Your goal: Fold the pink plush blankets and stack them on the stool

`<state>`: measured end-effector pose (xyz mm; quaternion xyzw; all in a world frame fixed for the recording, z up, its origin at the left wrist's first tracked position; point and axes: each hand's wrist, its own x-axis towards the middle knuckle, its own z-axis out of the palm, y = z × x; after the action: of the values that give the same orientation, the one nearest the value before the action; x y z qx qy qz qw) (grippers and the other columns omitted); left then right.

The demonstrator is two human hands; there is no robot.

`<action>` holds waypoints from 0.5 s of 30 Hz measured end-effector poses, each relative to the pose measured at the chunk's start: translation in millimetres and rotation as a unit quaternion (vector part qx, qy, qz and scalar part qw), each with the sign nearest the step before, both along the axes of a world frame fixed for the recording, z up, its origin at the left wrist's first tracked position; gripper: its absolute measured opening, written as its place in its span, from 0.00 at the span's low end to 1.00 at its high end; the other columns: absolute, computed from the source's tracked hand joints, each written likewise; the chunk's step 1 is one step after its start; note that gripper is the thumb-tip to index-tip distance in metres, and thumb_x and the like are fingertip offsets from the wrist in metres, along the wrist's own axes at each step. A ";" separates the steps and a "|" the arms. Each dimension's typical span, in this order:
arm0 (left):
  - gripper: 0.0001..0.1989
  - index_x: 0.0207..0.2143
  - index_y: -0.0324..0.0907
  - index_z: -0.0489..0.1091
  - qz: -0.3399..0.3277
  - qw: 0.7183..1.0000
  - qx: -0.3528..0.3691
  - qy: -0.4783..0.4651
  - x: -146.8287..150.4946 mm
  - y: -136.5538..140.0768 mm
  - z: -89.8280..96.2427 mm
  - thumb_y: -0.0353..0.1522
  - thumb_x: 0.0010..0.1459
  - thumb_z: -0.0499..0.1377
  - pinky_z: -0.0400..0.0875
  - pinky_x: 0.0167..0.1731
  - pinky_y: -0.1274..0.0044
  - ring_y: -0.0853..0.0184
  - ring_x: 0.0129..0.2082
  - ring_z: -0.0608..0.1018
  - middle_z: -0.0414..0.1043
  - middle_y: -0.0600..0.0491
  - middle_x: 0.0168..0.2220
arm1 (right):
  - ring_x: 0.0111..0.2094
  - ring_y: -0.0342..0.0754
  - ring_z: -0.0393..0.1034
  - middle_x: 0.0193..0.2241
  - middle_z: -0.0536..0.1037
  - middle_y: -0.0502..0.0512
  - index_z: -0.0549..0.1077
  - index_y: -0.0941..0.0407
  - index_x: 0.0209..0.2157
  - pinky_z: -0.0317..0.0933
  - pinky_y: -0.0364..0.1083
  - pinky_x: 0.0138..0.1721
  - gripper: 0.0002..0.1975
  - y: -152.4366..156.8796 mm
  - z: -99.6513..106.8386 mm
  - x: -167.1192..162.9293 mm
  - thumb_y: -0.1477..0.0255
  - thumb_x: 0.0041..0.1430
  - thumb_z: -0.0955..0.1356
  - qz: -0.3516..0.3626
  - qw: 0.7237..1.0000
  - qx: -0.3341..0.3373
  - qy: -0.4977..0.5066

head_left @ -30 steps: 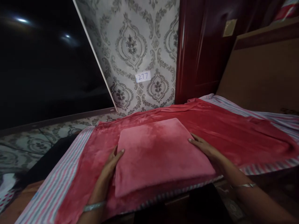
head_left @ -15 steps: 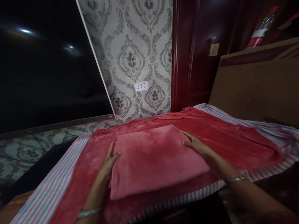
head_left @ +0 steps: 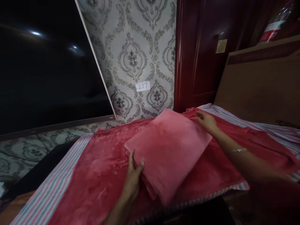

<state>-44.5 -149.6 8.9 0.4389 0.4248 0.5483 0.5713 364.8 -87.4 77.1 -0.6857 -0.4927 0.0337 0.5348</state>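
A folded pink-red plush cloth lies turned cornerwise on a larger spread red plush cloth. At its near left edge, my left hand grips it with the thumb on top and the other fingers along the side, partly hidden. By the far right edge, my right hand has its thumb and forefinger slightly apart and loosely bent. Nothing shows between those fingertips. Whether that hand touches the folded cloth I cannot tell.
Under the red cloth lies a striped sheet. A large dark screen stands at the left. A cardboard box stands at the right, with a plastic bottle behind its top edge. A paper label is on the patterned wall.
The folded cloth has turned, so a corner points toward me. My left hand has shifted right and nearer to me; my right hand has moved farther away along the edge.
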 end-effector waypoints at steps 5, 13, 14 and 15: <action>0.54 0.71 0.54 0.53 -0.056 0.997 -0.047 -0.008 -15.6 0.1 -43.9 0.45 0.45 0.74 0.73 0.57 0.66 0.53 0.60 0.75 0.69 0.46 0.64 | 0.21 0.47 0.69 0.20 0.75 0.53 0.74 0.54 0.26 0.67 0.46 0.24 0.20 -75.5 -101.4 -27.3 0.51 0.47 0.72 0.104 0.968 -0.050 0.225; 0.17 0.36 0.44 0.82 0.010 0.948 0.157 0.277 -53.9 83.9 35.5 0.44 0.48 0.67 0.73 0.53 0.65 0.54 0.44 0.81 0.82 0.48 0.39 | 0.37 0.58 0.81 0.40 0.83 0.64 0.74 0.52 0.43 0.76 0.55 0.43 0.27 -146.7 -127.3 -63.9 0.60 0.39 0.79 0.147 0.789 -0.153 0.576; 0.15 0.36 0.44 0.82 0.009 0.946 0.165 0.278 -46.0 100.5 46.6 0.42 0.47 0.68 0.71 0.55 0.64 0.53 0.46 0.80 0.82 0.47 0.40 | 0.38 0.58 0.81 0.40 0.83 0.63 0.74 0.52 0.42 0.76 0.56 0.46 0.27 -146.4 -127.9 -69.5 0.61 0.39 0.79 0.150 0.777 -0.145 0.594; 0.13 0.34 0.44 0.82 0.002 0.948 0.162 0.275 -36.4 117.0 55.4 0.39 0.46 0.69 0.70 0.57 0.63 0.52 0.47 0.80 0.82 0.47 0.41 | 0.38 0.58 0.81 0.39 0.83 0.61 0.73 0.51 0.41 0.75 0.56 0.47 0.26 -145.4 -129.2 -74.9 0.62 0.39 0.79 0.150 0.769 -0.135 0.607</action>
<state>-80.9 -32.6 64.3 0.6581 0.4722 0.4688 0.3524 289.9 -232.8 -52.2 -0.5054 -0.1524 0.5883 0.6126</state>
